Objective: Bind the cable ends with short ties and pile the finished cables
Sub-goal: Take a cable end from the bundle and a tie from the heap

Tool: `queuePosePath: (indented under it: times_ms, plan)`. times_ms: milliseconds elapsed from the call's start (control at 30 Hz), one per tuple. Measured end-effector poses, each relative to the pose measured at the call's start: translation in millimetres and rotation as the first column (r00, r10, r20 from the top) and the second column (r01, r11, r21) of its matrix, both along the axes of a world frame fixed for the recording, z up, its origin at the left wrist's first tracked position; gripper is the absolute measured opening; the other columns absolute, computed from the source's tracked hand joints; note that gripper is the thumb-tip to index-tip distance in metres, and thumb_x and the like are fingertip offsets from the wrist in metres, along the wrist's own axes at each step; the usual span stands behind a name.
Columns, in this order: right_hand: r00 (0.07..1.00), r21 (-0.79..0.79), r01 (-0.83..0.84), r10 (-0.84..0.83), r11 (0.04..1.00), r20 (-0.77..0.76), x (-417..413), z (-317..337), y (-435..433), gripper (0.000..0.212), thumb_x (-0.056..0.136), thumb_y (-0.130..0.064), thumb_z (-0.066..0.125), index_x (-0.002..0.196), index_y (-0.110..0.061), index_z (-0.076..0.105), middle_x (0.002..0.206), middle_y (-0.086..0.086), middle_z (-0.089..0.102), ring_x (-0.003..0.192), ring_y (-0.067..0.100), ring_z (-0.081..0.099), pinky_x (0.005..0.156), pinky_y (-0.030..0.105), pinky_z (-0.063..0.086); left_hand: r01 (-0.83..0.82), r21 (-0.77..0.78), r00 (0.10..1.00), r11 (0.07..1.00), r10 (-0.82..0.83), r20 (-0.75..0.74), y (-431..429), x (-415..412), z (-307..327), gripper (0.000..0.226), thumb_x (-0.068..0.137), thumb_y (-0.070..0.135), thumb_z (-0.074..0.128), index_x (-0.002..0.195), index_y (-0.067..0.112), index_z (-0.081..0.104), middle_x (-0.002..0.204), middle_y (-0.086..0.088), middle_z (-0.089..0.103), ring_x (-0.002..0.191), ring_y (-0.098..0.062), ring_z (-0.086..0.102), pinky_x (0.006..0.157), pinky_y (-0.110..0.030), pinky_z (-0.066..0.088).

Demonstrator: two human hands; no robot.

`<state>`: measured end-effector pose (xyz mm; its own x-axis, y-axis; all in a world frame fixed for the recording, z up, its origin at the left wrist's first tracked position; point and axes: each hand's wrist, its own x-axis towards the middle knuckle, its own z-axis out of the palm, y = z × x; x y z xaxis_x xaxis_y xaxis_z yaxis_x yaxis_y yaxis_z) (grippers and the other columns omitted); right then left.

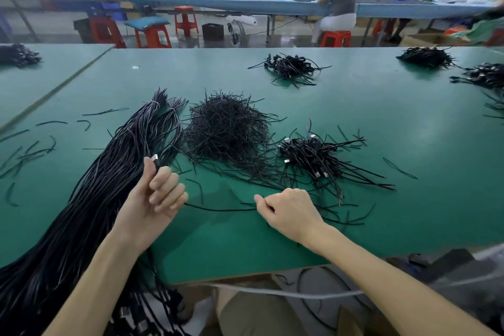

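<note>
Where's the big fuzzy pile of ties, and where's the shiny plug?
pile of ties (227, 128), head view, middle of the heap.
shiny plug (155, 157), head view, its metal tip.

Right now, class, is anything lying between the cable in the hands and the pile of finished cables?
Only loose strands lie flat on the table; nothing bars the cable in the right hand from the finished pile.

The left hand grips a black cable, its silver plug above the thumb, while the right hand pinches it at 3 o'clock, with the tie heap at 12 o'clock and the finished cables at 1 o'clock on the green counter.
</note>
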<state>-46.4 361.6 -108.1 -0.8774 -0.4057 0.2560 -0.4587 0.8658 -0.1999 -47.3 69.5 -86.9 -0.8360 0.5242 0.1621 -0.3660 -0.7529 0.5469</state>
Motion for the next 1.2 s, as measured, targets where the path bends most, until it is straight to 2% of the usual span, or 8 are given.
queuePosePath:
  times_ms: [133, 233, 367, 533, 767, 933, 1100, 1200]
  plan:
    - [0.999, -0.079, -0.031, 0.032, 0.996, 0.013, -5, -1, 5, 0.066, 0.109, -0.045, 0.037, 0.049, -0.017, 0.032, 0.041, -0.005, 0.032, 0.038, 0.017, 0.033, 0.054, 0.018, 0.028, 0.105, -0.340, 0.966, 0.935, -0.177, -0.189, 2, 16, 22, 0.055, 0.108, 0.048, 0.043, 0.066, 0.014, 0.050, 0.048, 0.006, 0.035, 0.042, -0.011, 0.027, 0.052, -0.025, 0.032]
    - [1.000, -0.262, -0.011, 0.015, 0.965, 0.012, -9, 9, 7, 0.065, 0.107, -0.042, 0.044, 0.048, -0.021, 0.026, 0.040, -0.008, 0.027, 0.038, 0.015, 0.030, 0.053, 0.014, 0.024, -0.035, -0.820, 0.826, 0.571, -0.445, -0.345, 15, 28, 41, 0.057, 0.107, 0.052, 0.044, 0.066, 0.016, 0.060, 0.049, 0.002, 0.051, 0.039, -0.015, 0.038, 0.043, -0.026, 0.033]
    - [0.996, -0.496, -0.034, -0.014, 0.868, -0.093, -19, 45, -7, 0.066, 0.105, -0.038, 0.052, 0.047, -0.021, 0.026, 0.040, -0.007, 0.027, 0.039, 0.014, 0.027, 0.051, 0.016, 0.026, -0.276, -0.954, 0.776, 0.113, -0.559, -0.291, 47, 35, 43, 0.055, 0.105, 0.058, 0.042, 0.078, 0.019, 0.069, 0.072, -0.001, 0.076, 0.053, -0.023, 0.065, 0.064, -0.033, 0.055]
    - [0.997, -0.726, -0.079, 0.053, 0.683, -0.059, -6, 76, -43, 0.067, 0.105, -0.041, 0.052, 0.047, -0.009, 0.039, 0.041, 0.004, 0.039, 0.040, 0.021, 0.036, 0.046, 0.040, 0.036, -0.551, -0.748, 0.830, 0.371, 0.150, -0.537, 66, 18, 16, 0.041, 0.104, 0.038, 0.042, 0.108, 0.017, 0.078, 0.111, 0.002, 0.078, 0.107, -0.017, 0.072, 0.100, -0.037, 0.055]
    - [0.984, -0.841, -0.117, 0.177, 0.528, -0.025, 26, 70, -81, 0.063, 0.108, -0.041, 0.045, 0.048, -0.024, 0.044, 0.042, -0.008, 0.044, 0.040, 0.010, 0.043, 0.052, 0.015, 0.034, -0.380, -0.625, 0.898, 0.682, 0.110, -0.426, 71, 14, 21, 0.049, 0.114, 0.038, 0.028, 0.131, 0.014, 0.068, 0.154, 0.004, 0.052, 0.146, -0.013, 0.042, 0.122, -0.034, 0.032]
    - [0.948, -0.786, -0.089, 0.294, 0.612, 0.121, 42, 38, -84, 0.061, 0.105, -0.056, 0.040, 0.052, -0.027, 0.048, 0.048, -0.009, 0.049, 0.045, 0.011, 0.049, 0.057, 0.017, 0.035, -0.313, -0.193, 0.950, 0.930, 0.300, -0.091, 75, 21, 55, 0.055, 0.110, 0.041, 0.029, 0.121, 0.007, 0.071, 0.129, -0.004, 0.070, 0.119, -0.012, 0.067, 0.097, -0.024, 0.055]
    - [0.951, -0.701, -0.057, 0.252, 0.711, 0.178, 22, 27, -60, 0.073, 0.099, -0.070, 0.036, 0.049, -0.017, 0.027, 0.041, -0.006, 0.027, 0.040, 0.010, 0.027, 0.047, 0.018, 0.023, -0.243, -0.248, 0.960, 0.938, 0.196, -0.201, 45, 40, 84, 0.047, 0.104, 0.049, 0.050, 0.064, 0.024, 0.047, 0.057, 0.009, 0.032, 0.047, -0.010, 0.023, 0.048, -0.022, 0.025]
    - [0.993, -0.577, 0.002, 0.066, 0.817, 0.097, -6, 44, -44, 0.070, 0.103, -0.054, 0.044, 0.046, -0.023, 0.021, 0.040, -0.009, 0.022, 0.039, 0.013, 0.025, 0.047, 0.018, 0.022, -0.486, -0.765, 0.797, 0.422, -0.147, -0.586, 38, 48, 71, 0.052, 0.097, 0.060, 0.048, 0.059, 0.024, 0.053, 0.053, 0.009, 0.042, 0.047, -0.012, 0.035, 0.049, -0.024, 0.030]
